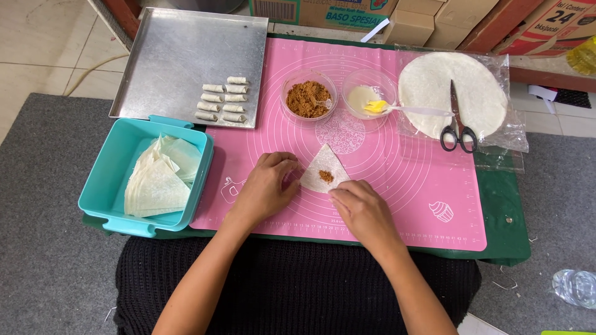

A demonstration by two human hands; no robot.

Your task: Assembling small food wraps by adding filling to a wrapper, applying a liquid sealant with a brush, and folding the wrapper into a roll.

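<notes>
Both hands pinch wrapper; teal tub holds cut wrappers.

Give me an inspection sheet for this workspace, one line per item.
Surface: pink baking mat on a green board, on grey carpet.
Job's things: triangular wrapper with a dab of brown filling at the mat's middle; bowl of brown filling; bowl of pale paste with a yellow-tipped brush; teal box of cut wrappers; metal tray holding eight finished rolls.
Clutter: round wrappers in clear plastic with scissors on top.
Hands: left hand and right hand with fingers at the wrapper's lower edges.
Cables: nothing seen.
Surroundings: cardboard boxes behind; plastic bottle on the carpet.
</notes>
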